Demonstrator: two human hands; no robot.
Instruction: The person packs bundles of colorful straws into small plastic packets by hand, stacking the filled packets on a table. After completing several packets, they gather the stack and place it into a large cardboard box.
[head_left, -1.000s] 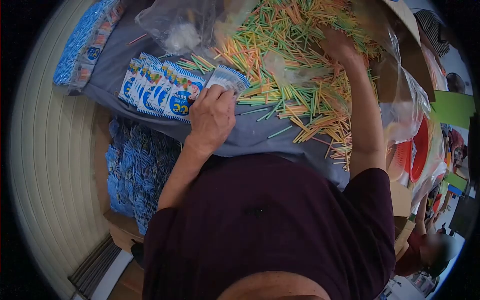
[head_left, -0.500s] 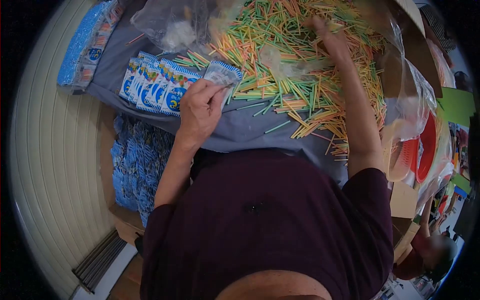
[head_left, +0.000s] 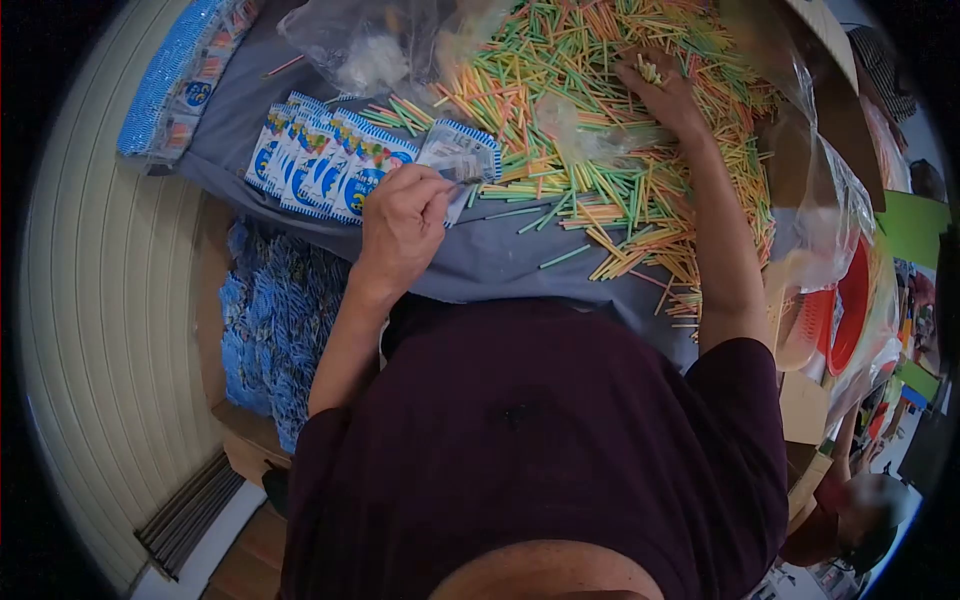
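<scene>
Grey cloth [head_left: 500, 250]: two hands [head_left: 400, 225], one packet [head_left: 458, 155].

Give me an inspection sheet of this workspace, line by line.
Surface: grey cloth over the table.
Job's things: small packet pinched in the left hand; pile of coloured sticks under the right hand.
Clutter: fanned row of printed packets, clear plastic bag, heap of blue packets below the table.
Grips: left closed on the packet; right among the sticks, grip unclear.
Cables: nothing seen.
Surroundings: red basket, another person lower right.
</scene>
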